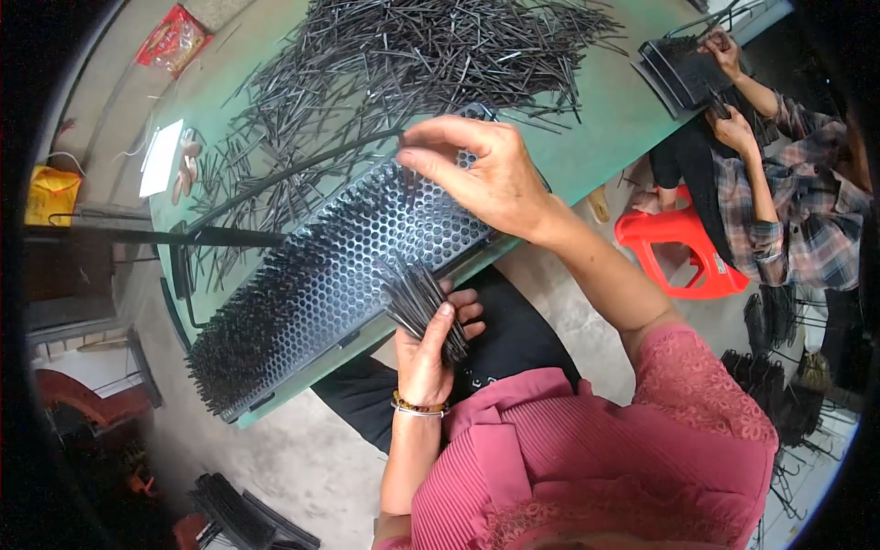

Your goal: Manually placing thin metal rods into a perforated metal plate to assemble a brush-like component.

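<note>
1 green tabletop (610, 147) supports 1 white sheet (162, 158) at its left end, with 1 pale glove-like item (186, 165) just beside it. 1 red packet (174, 42) lies beyond the tabletop, upper left. 1 yellow bag (52, 195) is at far left. At right, 1 co-worker in a plaid shirt (811, 234) is beside 1 red plastic stool (683, 229).

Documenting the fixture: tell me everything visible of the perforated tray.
The perforated tray is long and dark, with a glossy grid of round holes; plastic or metal, I can't tell. It lies slanted on the green table. Black rods stand at its lower-left end and along the far side; bare holes show through the middle and near side. The right hand is over its upper-right part; contact unclear.
</note>
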Motion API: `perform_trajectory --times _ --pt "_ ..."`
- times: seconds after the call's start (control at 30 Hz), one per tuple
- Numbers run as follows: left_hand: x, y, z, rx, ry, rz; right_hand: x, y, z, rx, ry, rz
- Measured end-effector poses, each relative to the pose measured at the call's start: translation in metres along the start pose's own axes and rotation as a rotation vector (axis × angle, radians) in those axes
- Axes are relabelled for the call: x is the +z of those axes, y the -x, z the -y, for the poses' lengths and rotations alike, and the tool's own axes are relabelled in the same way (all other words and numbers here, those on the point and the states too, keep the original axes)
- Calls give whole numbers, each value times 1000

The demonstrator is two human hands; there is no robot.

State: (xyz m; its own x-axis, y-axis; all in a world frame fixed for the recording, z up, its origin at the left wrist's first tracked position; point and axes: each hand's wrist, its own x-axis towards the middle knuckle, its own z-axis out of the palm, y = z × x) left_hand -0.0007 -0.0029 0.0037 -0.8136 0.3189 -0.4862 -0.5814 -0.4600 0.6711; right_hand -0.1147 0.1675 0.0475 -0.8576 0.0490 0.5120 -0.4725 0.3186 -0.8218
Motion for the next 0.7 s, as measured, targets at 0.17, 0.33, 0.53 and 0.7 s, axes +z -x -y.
perform_trajectory --times 0.17,0.33,0.53,0.7 --pt "-1 3 2 2 5 -3 14 -6 -9 -204 137 -7" --pt "-5 8 3 6 23 -1 19 -8 -6 -239 225 14" --pt "-11 10 5 2 66 30 25 -7 -4 -258 258 -4" --pt "-13 12 6 -2 78 61 30 -2 -6 -298 369 31"
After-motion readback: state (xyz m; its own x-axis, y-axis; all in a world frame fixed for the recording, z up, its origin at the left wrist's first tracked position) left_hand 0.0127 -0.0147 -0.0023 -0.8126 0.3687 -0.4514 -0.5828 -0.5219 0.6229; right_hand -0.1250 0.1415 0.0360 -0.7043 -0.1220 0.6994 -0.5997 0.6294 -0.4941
